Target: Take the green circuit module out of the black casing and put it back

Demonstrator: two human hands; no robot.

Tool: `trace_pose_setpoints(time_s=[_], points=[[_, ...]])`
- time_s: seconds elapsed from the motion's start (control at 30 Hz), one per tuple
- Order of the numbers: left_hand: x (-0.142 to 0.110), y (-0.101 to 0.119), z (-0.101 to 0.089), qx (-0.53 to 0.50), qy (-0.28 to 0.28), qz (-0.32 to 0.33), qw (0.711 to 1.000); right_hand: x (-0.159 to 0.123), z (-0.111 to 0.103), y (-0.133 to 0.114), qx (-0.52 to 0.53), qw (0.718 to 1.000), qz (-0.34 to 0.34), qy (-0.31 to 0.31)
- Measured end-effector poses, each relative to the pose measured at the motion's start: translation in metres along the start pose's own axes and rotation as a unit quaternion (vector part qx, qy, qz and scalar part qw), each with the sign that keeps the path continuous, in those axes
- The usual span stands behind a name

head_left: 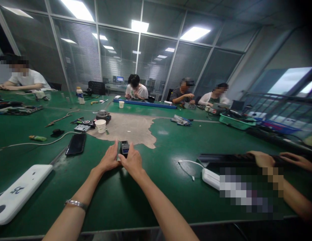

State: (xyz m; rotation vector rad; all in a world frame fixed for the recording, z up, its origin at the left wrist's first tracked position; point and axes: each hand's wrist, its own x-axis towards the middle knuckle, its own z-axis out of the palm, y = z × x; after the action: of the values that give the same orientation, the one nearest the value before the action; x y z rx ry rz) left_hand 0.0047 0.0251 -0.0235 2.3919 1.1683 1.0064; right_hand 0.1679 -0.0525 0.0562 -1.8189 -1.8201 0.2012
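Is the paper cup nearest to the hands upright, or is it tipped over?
Upright. The paper cup has its wide rim uppermost and its narrower base below.

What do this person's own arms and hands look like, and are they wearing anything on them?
Both the left hand and the right hand are ungloved, and no sleeves show on the forearms. A shiny silvery band circles the left wrist; the right wrist has none. No cables or markings are visible on either arm.

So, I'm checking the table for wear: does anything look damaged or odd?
Yes: the brown patch just beyond the small box has a ragged edge, unlike the smooth green table around it, as if torn or worn.
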Motion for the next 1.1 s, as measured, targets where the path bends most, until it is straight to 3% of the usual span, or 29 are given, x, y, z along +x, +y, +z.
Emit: trace_pose_setpoints(time_s=[0.1,0.27,0.5,0.67,0.9,1.1], points=[[0.000,0.003,-0.003,0.016,-0.014,-0.001,1.000,0.005,0.000,-0.005,0.005,1.000,0.015,0.006],[0.001,0.011,-0.007,0.027,-0.032,-0.015,0.999,0.012,-0.018,0.001,0.050,0.996,0.009,0.075],[0.003,0.017,-0.010,0.014,-0.048,-0.026,0.998,0.011,-0.043,0.068,0.044,0.990,0.051,0.125],[0.004,0.018,-0.012,0.011,-0.068,-0.025,0.997,-0.001,-0.037,0.099,0.037,0.990,0.082,0.106],[0.004,0.017,-0.012,0.018,-0.073,-0.027,0.997,-0.008,-0.024,0.105,0.019,0.993,0.079,0.085],[0.004,0.018,-0.013,0.013,-0.071,-0.026,0.997,-0.010,-0.019,0.112,0.027,0.990,0.034,0.134]])
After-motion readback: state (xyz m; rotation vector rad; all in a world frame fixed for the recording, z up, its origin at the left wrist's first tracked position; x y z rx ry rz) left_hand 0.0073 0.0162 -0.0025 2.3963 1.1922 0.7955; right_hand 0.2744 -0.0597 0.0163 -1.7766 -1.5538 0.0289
